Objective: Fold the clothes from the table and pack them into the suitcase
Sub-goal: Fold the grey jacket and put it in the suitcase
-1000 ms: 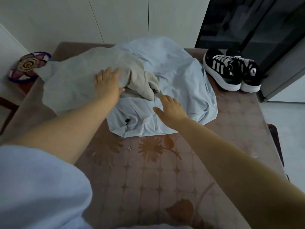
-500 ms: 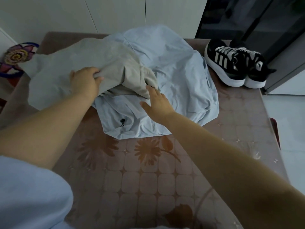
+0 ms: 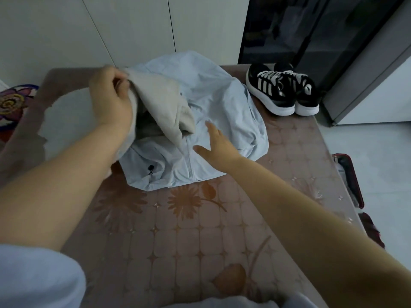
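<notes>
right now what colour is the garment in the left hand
The garment is beige; head view.

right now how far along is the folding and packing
Barely begun. Done: nothing looks folded. In hand: the left hand grips the beige garment, raised above the light blue jacket, which lies crumpled on the table under the open right hand. Left: fold both and pack them into the red suitcase beside the table; little of its inside shows.
</notes>
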Demonstrator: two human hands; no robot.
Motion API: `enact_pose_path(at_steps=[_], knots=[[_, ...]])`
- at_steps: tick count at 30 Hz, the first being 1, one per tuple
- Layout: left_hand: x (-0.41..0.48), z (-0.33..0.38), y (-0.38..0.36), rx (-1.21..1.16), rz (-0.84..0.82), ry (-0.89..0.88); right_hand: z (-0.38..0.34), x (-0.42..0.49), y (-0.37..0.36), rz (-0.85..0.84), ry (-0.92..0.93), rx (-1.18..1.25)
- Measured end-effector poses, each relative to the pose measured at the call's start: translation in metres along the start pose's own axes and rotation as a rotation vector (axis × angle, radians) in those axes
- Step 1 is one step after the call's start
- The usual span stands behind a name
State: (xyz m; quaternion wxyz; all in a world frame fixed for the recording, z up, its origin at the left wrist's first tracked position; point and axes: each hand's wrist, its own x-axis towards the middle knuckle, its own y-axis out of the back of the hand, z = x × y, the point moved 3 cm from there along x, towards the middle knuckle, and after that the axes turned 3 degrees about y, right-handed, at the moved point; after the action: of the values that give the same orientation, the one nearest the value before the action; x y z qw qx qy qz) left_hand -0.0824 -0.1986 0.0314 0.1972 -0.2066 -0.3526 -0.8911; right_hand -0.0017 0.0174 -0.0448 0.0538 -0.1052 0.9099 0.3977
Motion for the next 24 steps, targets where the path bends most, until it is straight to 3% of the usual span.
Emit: enact_pose_path(at_steps=[5, 9, 13, 15, 18, 21, 24], knots=[[-0.026, 0.117, -0.004, -0.246, -0.116, -0.298, -0.004, -0.037, 0.061, 0.38, 0.018, 0.502], [-0.101, 0.174, -0.038, -0.354, -0.408, -0.379, 0.013, -0.076, 0.099, 0.526, 0.084, 0.632], [-0.206, 0.181, -0.09, -0.024, -0.989, -0.332, 0.051, -0.102, 0.101, 0.455, -0.1, 0.599], [-0.245, 0.165, -0.101, 0.218, -1.135, -0.432, 0.071, -0.109, 0.096, 0.388, -0.211, 0.477], [-0.26, 0.141, -0.088, 0.134, -1.072, -0.567, 0.079, -0.115, 0.088, 0.351, -0.185, 0.371], [-0.241, 0.112, -0.066, 0.06, -0.891, -0.5, 0.073, -0.107, 0.075, 0.293, -0.178, 0.202], [-0.213, 0.082, -0.047, 0.168, -0.729, -0.355, 0.078, -0.097, 0.059, 0.248, -0.212, -0.013]])
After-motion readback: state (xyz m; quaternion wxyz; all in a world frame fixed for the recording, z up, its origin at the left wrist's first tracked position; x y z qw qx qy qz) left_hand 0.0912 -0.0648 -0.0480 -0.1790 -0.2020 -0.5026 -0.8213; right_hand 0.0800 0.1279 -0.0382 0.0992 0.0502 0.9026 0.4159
